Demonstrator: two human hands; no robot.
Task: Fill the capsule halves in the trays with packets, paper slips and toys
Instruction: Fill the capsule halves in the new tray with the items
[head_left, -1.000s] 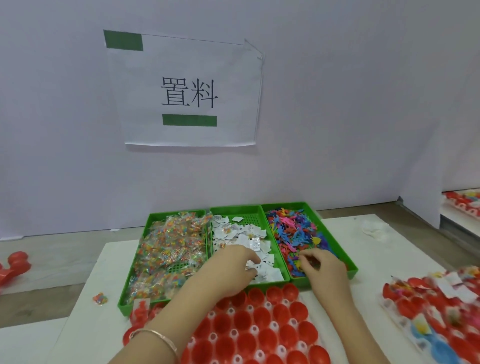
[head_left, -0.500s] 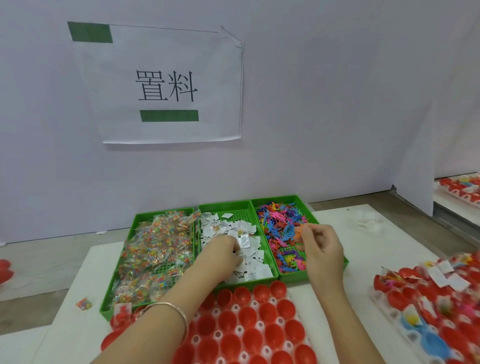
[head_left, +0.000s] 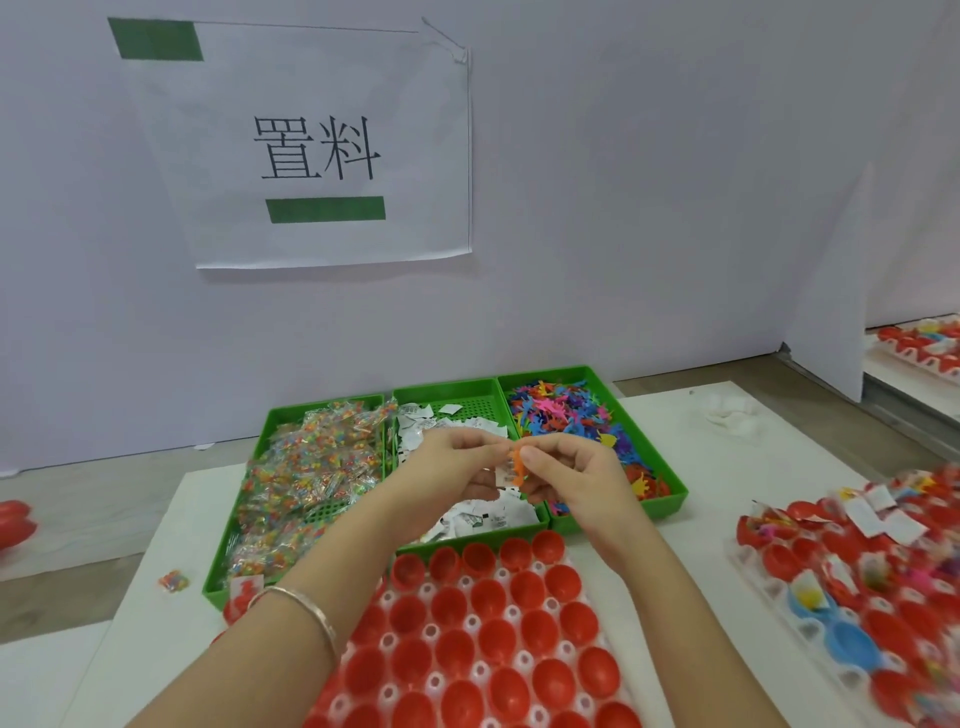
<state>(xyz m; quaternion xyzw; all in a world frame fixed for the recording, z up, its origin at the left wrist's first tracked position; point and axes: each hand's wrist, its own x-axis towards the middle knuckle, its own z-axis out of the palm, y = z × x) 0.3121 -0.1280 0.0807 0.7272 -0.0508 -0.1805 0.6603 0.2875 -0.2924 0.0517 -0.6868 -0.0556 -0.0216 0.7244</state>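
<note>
Both hands raised together over the middle green bin (head_left: 470, 388) of paper slips (head_left: 480, 519). Right hand (head_left: 569, 480) curled, thumb and forefinger pinching small orange toy (head_left: 518, 467). Left hand (head_left: 451, 475) half-closed, fingertips meeting same toy, possibly also gripping a slip. Red capsule halves (head_left: 488, 631) empty below, nearer on worktop (head_left: 140, 613).

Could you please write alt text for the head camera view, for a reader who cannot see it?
Two bare hands, left hand and right hand, meet above three green bins, pinching a small orange toy between their fingers. The bins hold candy packets, paper slips and colourful toys; a tray of empty red capsule halves lies in front.
</note>
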